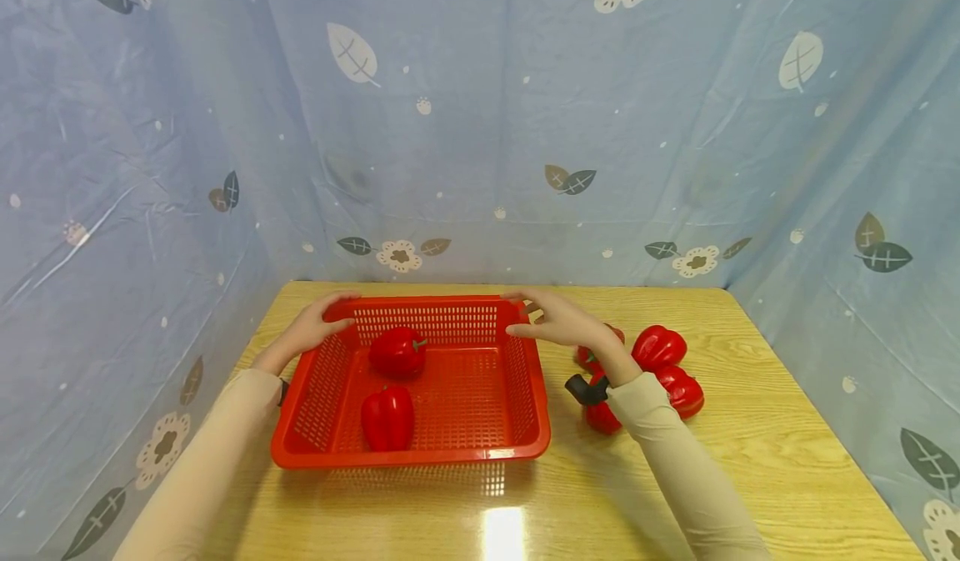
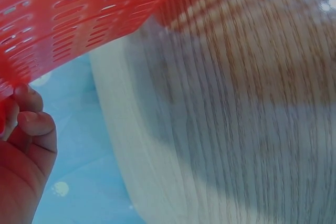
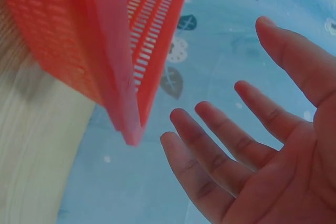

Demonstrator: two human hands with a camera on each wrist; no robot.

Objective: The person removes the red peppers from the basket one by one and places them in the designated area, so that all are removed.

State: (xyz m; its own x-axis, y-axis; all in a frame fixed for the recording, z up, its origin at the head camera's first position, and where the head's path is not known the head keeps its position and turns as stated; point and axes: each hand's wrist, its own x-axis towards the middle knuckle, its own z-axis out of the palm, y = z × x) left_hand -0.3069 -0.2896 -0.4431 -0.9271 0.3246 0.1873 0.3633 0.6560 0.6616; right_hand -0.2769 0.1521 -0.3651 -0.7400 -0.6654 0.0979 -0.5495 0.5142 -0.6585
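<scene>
A red perforated plastic basket [image 1: 408,458] is in front of me, with two red bell peppers inside: one lying near the back left [image 1: 396,354], the other [image 1: 387,419] closer to the front. My left hand [image 1: 306,329] is at the basket's back left corner, thumb over the rim. Its fingertips [image 2: 37,124] curl against the basket's edge in the left wrist view. Beyond the back right corner is my right hand [image 1: 561,318], thumb and fingers spread. The right wrist view shows those fingers [image 3: 207,153] loosely extended and apart from the basket wall [image 3: 102,40].
Several more red bell peppers [image 1: 658,347] lie in a group on the wooden table [image 1: 765,428] right of the basket, partly hidden by my right forearm. A blue patterned cloth [image 1: 465,169] hangs behind the table and along both sides.
</scene>
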